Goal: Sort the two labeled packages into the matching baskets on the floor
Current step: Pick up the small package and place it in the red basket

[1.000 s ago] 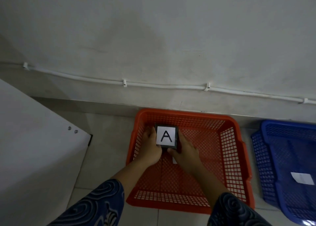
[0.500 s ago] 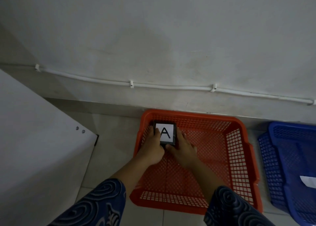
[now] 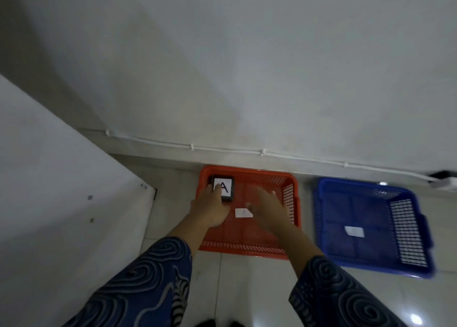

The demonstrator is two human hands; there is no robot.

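Note:
The black package with a white "A" label (image 3: pixel 226 188) lies in the far left corner of the orange basket (image 3: pixel 291 190). My left hand (image 3: pixel 210 208) hovers over the package's near edge, fingers loose, with a fingertip across the label. My right hand (image 3: pixel 268 208) is off the package, fingers spread, above the basket's middle. A white paper tag marked "A" (image 3: pixel 243 213) lies on the orange basket's floor between my hands. The blue basket (image 3: pixel 326 203) stands to the right with a white tag (image 3: pixel 354 231) in it.
Both baskets stand on the tiled floor against a grey wall with a white cable (image 3: pixel 222 148) along it. A white panel with screws (image 3: pixel 61 190) rises at the left. A dark object (image 3: pixel 442 174) sits by the wall at the far right.
The package went from held between both hands to lying in the basket's far left corner. Both hands let go; the right one drew back to the right. The view pulled up and back.

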